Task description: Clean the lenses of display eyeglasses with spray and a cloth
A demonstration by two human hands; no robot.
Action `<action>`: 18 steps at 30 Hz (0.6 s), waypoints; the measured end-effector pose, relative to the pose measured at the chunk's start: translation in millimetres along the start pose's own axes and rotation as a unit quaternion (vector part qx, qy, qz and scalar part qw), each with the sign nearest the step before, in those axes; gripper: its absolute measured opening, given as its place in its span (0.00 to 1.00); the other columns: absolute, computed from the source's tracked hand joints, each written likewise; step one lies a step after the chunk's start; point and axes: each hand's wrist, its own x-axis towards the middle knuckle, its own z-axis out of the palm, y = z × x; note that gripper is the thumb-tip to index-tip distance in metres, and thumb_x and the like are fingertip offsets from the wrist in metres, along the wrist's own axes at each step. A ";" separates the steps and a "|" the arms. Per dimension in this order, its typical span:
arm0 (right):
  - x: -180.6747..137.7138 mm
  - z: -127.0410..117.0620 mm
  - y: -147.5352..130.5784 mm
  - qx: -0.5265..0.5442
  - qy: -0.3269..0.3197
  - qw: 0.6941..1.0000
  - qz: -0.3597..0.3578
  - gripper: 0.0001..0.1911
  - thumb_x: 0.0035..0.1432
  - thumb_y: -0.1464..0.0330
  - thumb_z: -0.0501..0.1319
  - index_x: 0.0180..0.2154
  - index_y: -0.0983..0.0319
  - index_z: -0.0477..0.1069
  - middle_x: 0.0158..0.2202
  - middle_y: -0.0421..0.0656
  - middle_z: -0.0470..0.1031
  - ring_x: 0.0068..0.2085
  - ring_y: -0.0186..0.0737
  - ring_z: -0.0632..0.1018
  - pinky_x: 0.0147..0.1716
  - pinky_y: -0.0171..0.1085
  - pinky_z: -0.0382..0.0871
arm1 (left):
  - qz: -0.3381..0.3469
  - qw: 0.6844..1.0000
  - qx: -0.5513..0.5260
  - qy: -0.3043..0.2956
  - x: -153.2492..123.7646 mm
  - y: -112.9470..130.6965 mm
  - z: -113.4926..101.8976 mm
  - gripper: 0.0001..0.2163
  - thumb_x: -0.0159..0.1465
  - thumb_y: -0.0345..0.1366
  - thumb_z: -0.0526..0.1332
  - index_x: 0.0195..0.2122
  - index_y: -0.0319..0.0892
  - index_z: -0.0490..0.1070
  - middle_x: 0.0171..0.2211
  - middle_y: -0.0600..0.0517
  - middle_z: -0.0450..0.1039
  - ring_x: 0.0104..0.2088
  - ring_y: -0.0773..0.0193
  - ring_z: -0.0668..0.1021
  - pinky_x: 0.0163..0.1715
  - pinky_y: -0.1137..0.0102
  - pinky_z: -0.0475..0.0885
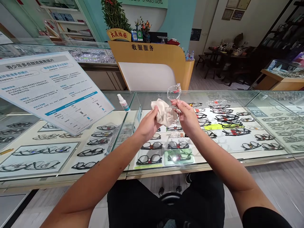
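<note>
Above the glass display counter, my right hand point(186, 112) pinches a pair of clear-framed eyeglasses point(174, 92) near the bridge. One lens points up and away; the other lies lower, against a cream cleaning cloth point(162, 110). My left hand point(150, 122) is closed on that cloth, its thumb on top, and the cloth touches the lower lens. Some of the left fingers are hidden behind the cloth. To the left on the countertop is a small white spray bottle point(123, 103) with a blue-and-white label.
Under the counter glass point(133, 164) lie rows of eyeglasses point(149, 159). A large printed sheet point(54, 91) rises at the left of the counter. Beyond stands a wooden cashier desk point(152, 57) with a plant point(116, 19). My legs and a stool base point(170, 198) are below.
</note>
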 end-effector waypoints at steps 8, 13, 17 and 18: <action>0.5 -0.2 1.7 0.001 -0.051 0.998 0.043 0.19 0.51 0.46 0.79 0.34 0.53 0.85 0.50 0.41 0.86 0.58 0.47 0.78 0.57 0.42 0.70 | 0.010 1.000 -0.013 -0.025 2.0 17.9 -8.2 0.18 0.60 0.33 0.79 0.50 0.38 0.81 0.43 0.45 0.86 0.41 0.56 0.86 0.43 0.64 0.81; -0.7 0.4 2.6 0.023 -0.081 0.994 0.068 0.21 0.50 0.46 0.80 0.34 0.54 0.86 0.46 0.40 0.85 0.53 0.42 0.80 0.55 0.39 0.71 | 0.025 0.998 -0.039 0.050 5.9 17.3 -3.5 0.17 0.71 0.40 0.64 0.56 0.35 0.81 0.49 0.40 0.86 0.51 0.48 0.86 0.53 0.58 0.82; -2.3 1.4 4.4 0.037 -0.090 0.992 0.075 0.22 0.49 0.46 0.81 0.35 0.55 0.85 0.43 0.39 0.84 0.44 0.38 0.79 0.53 0.39 0.72 | 0.034 0.999 -0.035 0.021 3.6 23.5 1.8 0.23 0.76 0.45 0.56 0.60 0.34 0.80 0.49 0.39 0.86 0.48 0.48 0.87 0.51 0.57 0.83; -3.1 2.1 5.4 0.034 -0.098 0.992 0.077 0.22 0.49 0.46 0.81 0.36 0.55 0.85 0.42 0.40 0.84 0.44 0.39 0.79 0.52 0.39 0.73 | 0.028 0.999 -0.032 0.010 2.4 24.9 2.5 0.24 0.76 0.46 0.56 0.61 0.35 0.79 0.47 0.40 0.86 0.45 0.49 0.87 0.48 0.57 0.83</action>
